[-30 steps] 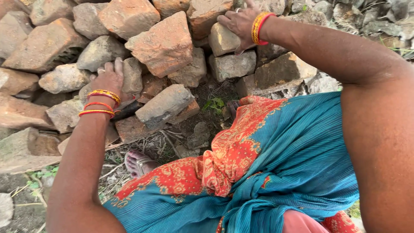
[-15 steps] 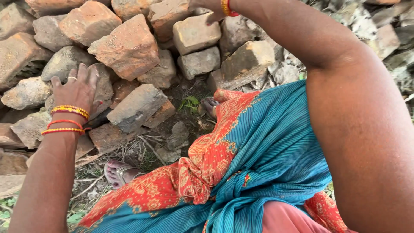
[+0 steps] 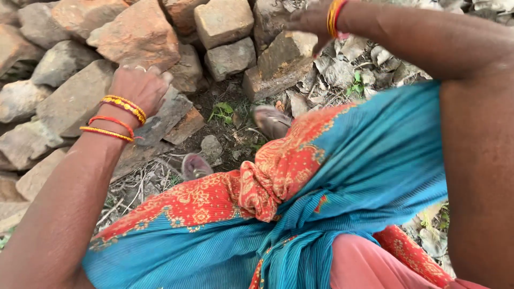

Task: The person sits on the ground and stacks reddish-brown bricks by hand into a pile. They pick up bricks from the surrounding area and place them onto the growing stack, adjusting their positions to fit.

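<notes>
Your left hand (image 3: 140, 85) lies flat w/ fingers spread on a big grey brick (image 3: 80, 96), not lifting it yet. A reddish brick (image 3: 140, 37) sits just above that hand. Your right hand (image 3: 309, 21) hovers by a tan brick (image 3: 278, 61); can't tell if it grips. Looks like nothing's picked up yet; pile (image 3: 225, 21) untouched.

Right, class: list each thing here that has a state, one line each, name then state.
left hand: palm down, resting on a grey stone
right hand: fingers on a brown brick
brick pile: loose, unevenly stacked
blue cloth: knotted at the waist
</notes>
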